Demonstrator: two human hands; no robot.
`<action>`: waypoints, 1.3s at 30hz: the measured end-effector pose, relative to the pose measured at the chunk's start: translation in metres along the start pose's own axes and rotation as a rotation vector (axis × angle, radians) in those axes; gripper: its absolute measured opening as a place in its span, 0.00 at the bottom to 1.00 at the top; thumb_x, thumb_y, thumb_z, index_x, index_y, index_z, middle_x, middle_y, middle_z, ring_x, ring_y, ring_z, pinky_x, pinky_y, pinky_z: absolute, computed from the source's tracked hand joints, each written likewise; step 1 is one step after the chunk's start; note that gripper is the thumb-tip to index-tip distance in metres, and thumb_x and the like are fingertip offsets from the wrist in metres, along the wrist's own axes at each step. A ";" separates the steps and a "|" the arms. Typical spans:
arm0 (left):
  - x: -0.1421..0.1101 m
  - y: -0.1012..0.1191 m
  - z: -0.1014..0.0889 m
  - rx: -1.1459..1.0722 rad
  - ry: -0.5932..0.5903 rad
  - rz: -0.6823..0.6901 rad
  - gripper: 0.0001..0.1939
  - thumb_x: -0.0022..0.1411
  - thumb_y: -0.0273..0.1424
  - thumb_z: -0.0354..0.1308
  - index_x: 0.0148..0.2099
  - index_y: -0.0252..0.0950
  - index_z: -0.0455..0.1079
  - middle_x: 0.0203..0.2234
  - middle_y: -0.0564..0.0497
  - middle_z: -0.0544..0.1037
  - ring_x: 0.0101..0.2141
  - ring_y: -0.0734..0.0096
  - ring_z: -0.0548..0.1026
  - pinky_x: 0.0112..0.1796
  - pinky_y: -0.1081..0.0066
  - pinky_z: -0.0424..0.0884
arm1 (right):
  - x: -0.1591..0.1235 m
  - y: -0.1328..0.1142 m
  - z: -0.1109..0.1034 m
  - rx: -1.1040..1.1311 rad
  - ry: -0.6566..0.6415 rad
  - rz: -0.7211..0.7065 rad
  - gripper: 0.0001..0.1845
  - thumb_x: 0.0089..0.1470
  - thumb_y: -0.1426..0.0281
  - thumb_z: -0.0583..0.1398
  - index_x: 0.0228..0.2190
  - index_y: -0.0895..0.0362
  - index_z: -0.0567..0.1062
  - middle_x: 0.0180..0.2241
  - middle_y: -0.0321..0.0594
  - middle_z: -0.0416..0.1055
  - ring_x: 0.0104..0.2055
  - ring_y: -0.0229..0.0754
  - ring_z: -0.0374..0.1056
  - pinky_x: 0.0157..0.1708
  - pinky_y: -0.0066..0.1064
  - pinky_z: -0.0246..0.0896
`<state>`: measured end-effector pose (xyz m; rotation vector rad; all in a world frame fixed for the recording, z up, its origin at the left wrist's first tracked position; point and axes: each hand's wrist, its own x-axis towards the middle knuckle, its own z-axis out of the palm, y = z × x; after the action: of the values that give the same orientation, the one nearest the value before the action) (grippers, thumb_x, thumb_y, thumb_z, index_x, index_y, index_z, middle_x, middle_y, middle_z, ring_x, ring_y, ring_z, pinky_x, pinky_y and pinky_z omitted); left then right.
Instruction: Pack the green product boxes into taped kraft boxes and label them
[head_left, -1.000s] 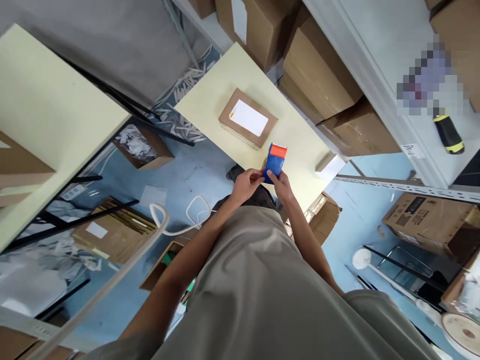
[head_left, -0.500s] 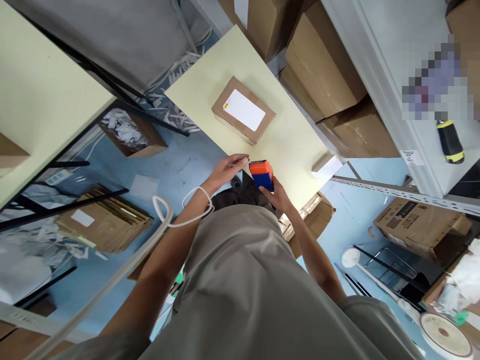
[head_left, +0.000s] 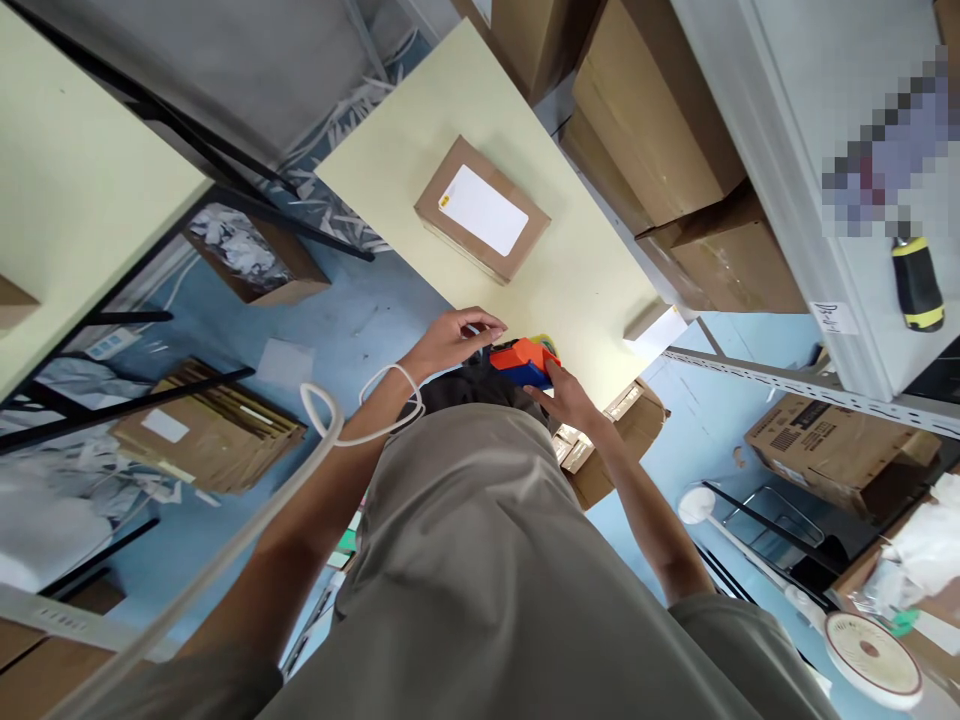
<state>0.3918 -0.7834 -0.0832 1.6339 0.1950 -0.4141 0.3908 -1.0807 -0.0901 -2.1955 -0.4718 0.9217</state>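
Note:
My right hand [head_left: 568,397] is wrapped round an orange and blue tape dispenser [head_left: 520,357] just over the near edge of the table. A yellowish round part, which looks like its tape roll [head_left: 547,347], shows behind the orange casing. Close to the dispenser's left end is my left hand [head_left: 457,340], its fingers bent and the tips drawn together; whatever lies between them is too small to make out. A brown cardboard box [head_left: 454,178] with a white label [head_left: 484,210] rests on the pale table [head_left: 592,290], beyond both hands.
A small white-faced box [head_left: 655,330] stands at the table's right corner. Large cartons [head_left: 651,110] line its far right side beside a grey shelf bearing a yellow-black handle [head_left: 916,285]. Flattened cardboard [head_left: 217,425] leans lower left. A white cable [head_left: 247,535] passes by my left arm.
The tape dispenser has turned in my right hand, so more of the orange side and the yellowish roll show. My left hand has stayed close beside it, with its fingers more bent.

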 end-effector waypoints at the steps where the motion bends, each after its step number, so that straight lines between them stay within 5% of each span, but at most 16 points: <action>1: -0.002 0.002 0.001 0.012 0.021 0.019 0.26 0.66 0.57 0.66 0.45 0.39 0.86 0.45 0.44 0.87 0.45 0.58 0.83 0.45 0.65 0.79 | 0.000 -0.001 0.000 0.018 0.006 -0.003 0.26 0.65 0.41 0.62 0.45 0.49 0.68 0.41 0.48 0.77 0.44 0.61 0.75 0.47 0.54 0.76; 11: -0.014 0.013 0.001 0.125 -0.018 0.151 0.26 0.77 0.52 0.53 0.44 0.39 0.84 0.46 0.43 0.86 0.51 0.57 0.82 0.51 0.64 0.78 | 0.003 -0.004 -0.002 0.067 0.016 0.024 0.28 0.64 0.39 0.62 0.44 0.49 0.68 0.40 0.48 0.76 0.43 0.60 0.74 0.49 0.56 0.75; 19: -0.012 0.010 0.002 0.128 -0.026 0.166 0.29 0.77 0.55 0.52 0.44 0.40 0.85 0.47 0.43 0.86 0.52 0.55 0.81 0.56 0.59 0.77 | 0.002 -0.001 -0.003 0.124 0.027 0.005 0.32 0.61 0.38 0.65 0.50 0.50 0.70 0.42 0.49 0.78 0.48 0.63 0.76 0.53 0.60 0.76; 26: -0.014 0.006 0.013 0.190 -0.049 0.145 0.24 0.61 0.51 0.72 0.51 0.41 0.84 0.49 0.44 0.85 0.51 0.54 0.80 0.49 0.61 0.78 | -0.005 0.004 -0.006 0.099 0.011 0.009 0.33 0.62 0.38 0.64 0.52 0.51 0.70 0.46 0.52 0.79 0.49 0.64 0.77 0.53 0.61 0.76; 33: -0.016 0.004 0.028 0.235 -0.051 0.150 0.26 0.59 0.52 0.75 0.52 0.41 0.83 0.52 0.42 0.85 0.54 0.49 0.79 0.56 0.55 0.75 | -0.015 0.006 0.004 0.117 0.023 0.017 0.32 0.63 0.42 0.65 0.55 0.52 0.71 0.50 0.54 0.80 0.54 0.65 0.76 0.56 0.59 0.75; 39: -0.016 0.010 0.025 0.214 -0.063 0.124 0.23 0.62 0.52 0.71 0.50 0.41 0.85 0.49 0.44 0.86 0.51 0.54 0.81 0.51 0.60 0.77 | -0.022 0.006 -0.002 0.110 0.022 0.012 0.33 0.62 0.43 0.65 0.56 0.53 0.71 0.54 0.58 0.78 0.56 0.67 0.76 0.56 0.60 0.73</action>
<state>0.3770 -0.8071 -0.0694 1.8292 0.0018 -0.4011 0.3776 -1.0984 -0.0832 -2.1089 -0.3888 0.9078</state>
